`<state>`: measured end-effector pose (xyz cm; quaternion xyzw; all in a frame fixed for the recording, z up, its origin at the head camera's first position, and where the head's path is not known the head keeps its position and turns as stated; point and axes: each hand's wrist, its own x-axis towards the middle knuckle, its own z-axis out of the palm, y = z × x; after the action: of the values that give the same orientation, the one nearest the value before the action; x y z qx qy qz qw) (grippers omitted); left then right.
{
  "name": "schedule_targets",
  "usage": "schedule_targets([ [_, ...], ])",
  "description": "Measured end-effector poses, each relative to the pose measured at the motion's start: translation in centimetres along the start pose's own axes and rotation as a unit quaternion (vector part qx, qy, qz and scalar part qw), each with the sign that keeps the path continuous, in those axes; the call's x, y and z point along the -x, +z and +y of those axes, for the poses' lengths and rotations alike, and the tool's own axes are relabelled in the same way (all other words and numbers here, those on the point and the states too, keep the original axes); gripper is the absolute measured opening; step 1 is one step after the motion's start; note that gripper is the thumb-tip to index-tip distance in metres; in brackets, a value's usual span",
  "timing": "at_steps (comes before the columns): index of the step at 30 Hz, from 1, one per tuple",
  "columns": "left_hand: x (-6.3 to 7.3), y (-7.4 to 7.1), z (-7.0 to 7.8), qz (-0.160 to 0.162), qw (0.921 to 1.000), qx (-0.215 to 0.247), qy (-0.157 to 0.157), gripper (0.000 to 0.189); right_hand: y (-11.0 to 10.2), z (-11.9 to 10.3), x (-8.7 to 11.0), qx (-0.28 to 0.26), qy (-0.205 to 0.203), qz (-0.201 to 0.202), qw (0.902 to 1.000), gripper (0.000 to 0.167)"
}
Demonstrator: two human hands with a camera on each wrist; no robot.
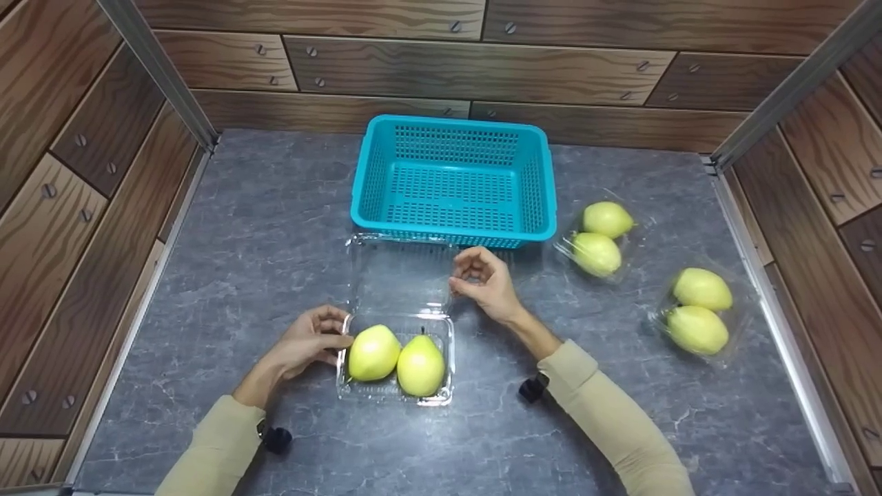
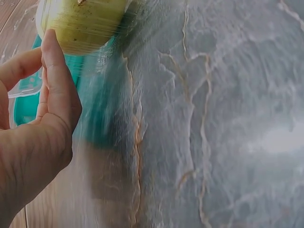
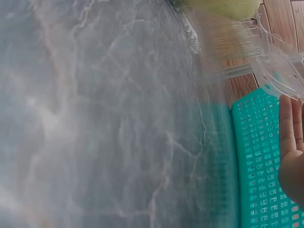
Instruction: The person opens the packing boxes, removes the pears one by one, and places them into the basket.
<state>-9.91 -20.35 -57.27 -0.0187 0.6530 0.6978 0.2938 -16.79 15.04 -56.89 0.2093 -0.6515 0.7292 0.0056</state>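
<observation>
A: Boxes?
B: Three, clear. One open box (image 1: pixel 449 365) sits at the front middle of the table (image 1: pixel 262 227), its single lid (image 1: pixel 396 275) folded back towards the basket. Two others to the right: a far box (image 1: pixel 565 248) just beside the basket, a near box (image 1: pixel 661 315) closer to the right wall.

A: Pears?
B: Six, yellow-green. Two pears (image 1: pixel 421 366) side by side in the open box; two in the far box; two in the near box.

A: Basket?
B: One basket (image 1: pixel 451 233), blue-green, slotted, behind the open box.

A: Hands?
B: Two. Left hand (image 1: pixel 306 344): one, pinching the open box's left rim, thumb over the edge. Right hand (image 1: pixel 488 282): one, fingers bent, at the lid's right edge; cannot tell whether it grips.

A: Sleeves?
B: Two, beige: left sleeve (image 1: pixel 217 444), right sleeve (image 1: pixel 613 420).
</observation>
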Motion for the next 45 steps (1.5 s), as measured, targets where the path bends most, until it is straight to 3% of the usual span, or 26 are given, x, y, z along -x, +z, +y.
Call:
schedule_targets([
  [5,0.6,-0.5,0.1,0.000,1.0000,-0.009,0.002,0.043,0.4,0.6,-0.1,0.001,0.008,0.002,1.0000,0.041],
  [20,1.4,-1.6,0.3,0.014,0.9995,-0.029,-0.008,0.047,1.3,1.1,-0.2,-0.024,0.115,-0.020,0.9929,0.048],
  [29,1.7,-2.3,0.0,0.016,0.9995,-0.024,-0.011,0.044,2.2,1.8,-0.6,-0.067,0.188,-0.002,0.9800,0.042],
  [38,1.9,-3.0,0.4,0.018,0.9990,-0.039,-0.013,0.043,3.1,2.2,-1.1,-0.084,0.272,0.030,0.9583,0.044],
  [45,2.0,-3.4,0.6,0.020,0.9987,-0.044,-0.017,0.040,3.6,2.5,-1.4,-0.080,0.300,0.045,0.9494,0.047],
])
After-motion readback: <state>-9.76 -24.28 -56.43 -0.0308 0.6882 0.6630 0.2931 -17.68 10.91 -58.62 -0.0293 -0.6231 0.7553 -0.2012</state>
